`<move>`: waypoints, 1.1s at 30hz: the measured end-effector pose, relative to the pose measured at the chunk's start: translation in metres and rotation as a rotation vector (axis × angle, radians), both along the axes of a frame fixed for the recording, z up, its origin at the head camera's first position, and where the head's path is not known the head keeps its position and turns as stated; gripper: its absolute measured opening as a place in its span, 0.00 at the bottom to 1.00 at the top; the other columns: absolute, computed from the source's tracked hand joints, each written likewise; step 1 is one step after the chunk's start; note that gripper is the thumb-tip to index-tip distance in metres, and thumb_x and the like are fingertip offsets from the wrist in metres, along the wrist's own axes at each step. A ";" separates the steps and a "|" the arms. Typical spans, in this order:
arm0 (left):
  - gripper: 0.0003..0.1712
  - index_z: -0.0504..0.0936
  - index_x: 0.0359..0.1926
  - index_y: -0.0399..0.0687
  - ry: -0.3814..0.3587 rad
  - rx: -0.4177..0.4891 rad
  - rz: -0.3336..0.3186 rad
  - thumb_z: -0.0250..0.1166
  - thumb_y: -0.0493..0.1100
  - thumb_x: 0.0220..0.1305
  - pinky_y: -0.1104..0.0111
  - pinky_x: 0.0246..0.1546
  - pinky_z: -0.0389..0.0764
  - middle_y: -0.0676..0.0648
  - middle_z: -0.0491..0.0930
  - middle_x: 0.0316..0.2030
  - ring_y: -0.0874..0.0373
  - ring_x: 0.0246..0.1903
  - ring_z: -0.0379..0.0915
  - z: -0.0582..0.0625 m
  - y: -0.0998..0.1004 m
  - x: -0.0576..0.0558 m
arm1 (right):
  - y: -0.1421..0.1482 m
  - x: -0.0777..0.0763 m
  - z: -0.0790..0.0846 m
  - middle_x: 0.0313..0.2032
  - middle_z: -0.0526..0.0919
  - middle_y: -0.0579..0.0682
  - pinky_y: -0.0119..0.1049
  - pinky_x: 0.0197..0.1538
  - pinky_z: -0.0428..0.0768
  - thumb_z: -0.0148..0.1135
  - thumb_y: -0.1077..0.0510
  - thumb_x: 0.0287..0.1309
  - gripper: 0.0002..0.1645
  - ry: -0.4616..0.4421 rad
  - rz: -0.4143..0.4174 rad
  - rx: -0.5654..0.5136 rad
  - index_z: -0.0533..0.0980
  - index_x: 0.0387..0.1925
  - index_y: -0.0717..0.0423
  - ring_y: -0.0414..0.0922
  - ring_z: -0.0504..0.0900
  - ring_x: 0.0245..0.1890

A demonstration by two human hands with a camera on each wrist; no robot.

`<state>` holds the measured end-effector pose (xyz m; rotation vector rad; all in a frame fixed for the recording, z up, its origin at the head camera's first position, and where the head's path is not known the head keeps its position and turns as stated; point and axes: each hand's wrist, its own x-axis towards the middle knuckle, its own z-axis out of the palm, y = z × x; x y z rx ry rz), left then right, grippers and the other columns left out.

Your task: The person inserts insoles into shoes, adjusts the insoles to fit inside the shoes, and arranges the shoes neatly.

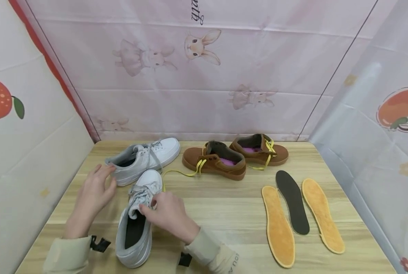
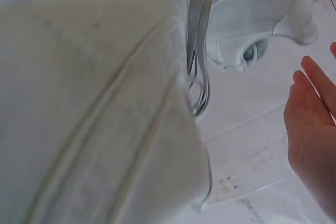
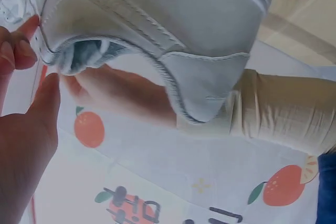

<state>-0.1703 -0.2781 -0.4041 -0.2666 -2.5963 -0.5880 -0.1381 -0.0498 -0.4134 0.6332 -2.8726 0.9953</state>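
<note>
Two white sneakers with grey laces are at the left of the table. My left hand (image 1: 94, 190) is beside the heel of the farther white sneaker (image 1: 166, 152), its fingers loosely extended. In the left wrist view the fingertips (image 2: 304, 64) lie close to that heel. The nearer white sneaker (image 1: 134, 249) stands with its toe pointing away and a dark insole (image 1: 134, 230) inside. My right hand (image 1: 171, 215) pinches the edge of its opening, by the tongue (image 1: 134, 210). In the right wrist view the thumb is at the collar and a finger by the lace holes.
Two brown shoes (image 1: 210, 165) with yellow laces (image 1: 200, 165) and purple insides stand at the back centre. On the right lie two orange insoles (image 1: 280, 228) and a dark insole (image 1: 293, 201). Printed cloth (image 1: 204, 76) encloses the wooden table (image 1: 224, 213).
</note>
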 end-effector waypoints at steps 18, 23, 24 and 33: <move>0.19 0.78 0.49 0.36 -0.074 -0.026 -0.040 0.61 0.33 0.54 0.37 0.50 0.61 0.32 0.78 0.46 0.27 0.56 0.59 -0.012 -0.010 -0.035 | 0.011 -0.061 -0.020 0.13 0.72 0.41 0.27 0.18 0.65 0.58 0.57 0.57 0.12 -0.152 -0.026 -0.463 0.82 0.22 0.56 0.34 0.66 0.13; 0.20 0.78 0.48 0.36 -0.084 -0.063 -0.024 0.63 0.32 0.50 0.38 0.47 0.63 0.33 0.77 0.46 0.28 0.52 0.61 -0.017 -0.015 -0.046 | 0.008 -0.071 -0.016 0.16 0.75 0.43 0.29 0.19 0.67 0.56 0.55 0.58 0.14 -0.241 -0.092 -0.495 0.82 0.26 0.59 0.36 0.69 0.16; 0.19 0.78 0.47 0.36 -0.085 -0.069 -0.020 0.63 0.32 0.50 0.38 0.46 0.64 0.33 0.77 0.47 0.29 0.52 0.61 -0.019 -0.015 -0.048 | 0.007 -0.073 -0.015 0.17 0.76 0.43 0.29 0.21 0.68 0.56 0.55 0.59 0.14 -0.248 -0.098 -0.499 0.82 0.26 0.59 0.36 0.70 0.17; 0.17 0.80 0.38 0.36 -0.063 -0.091 0.029 0.71 0.36 0.44 0.44 0.39 0.68 0.37 0.76 0.42 0.33 0.44 0.62 -0.033 -0.017 -0.061 | 0.004 -0.090 -0.019 0.25 0.81 0.41 0.29 0.31 0.73 0.54 0.56 0.59 0.13 -0.259 -0.077 -0.503 0.83 0.34 0.58 0.36 0.75 0.27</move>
